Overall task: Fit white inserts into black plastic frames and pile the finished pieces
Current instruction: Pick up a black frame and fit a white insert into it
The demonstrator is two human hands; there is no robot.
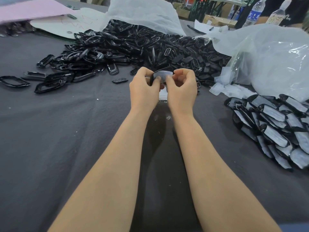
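Above the middle of the table my left hand [144,88] and my right hand [181,87] both pinch one black plastic frame [151,79] with a white insert [163,75] lying in it. My fingers curl round its two ends and hide part of it. A big heap of loose black frames [103,52] spreads behind my hands, from the left to the centre. The pile of finished pieces [274,126], black frames with white faces, lies at the right.
Grey cloth [66,131] covers the table. Two clear plastic bags [274,59] lie at the back and right, with loose white inserts [224,88] beside them. Pink and white sheets [33,10] lie far left. Bottles [255,12] stand at the back right.
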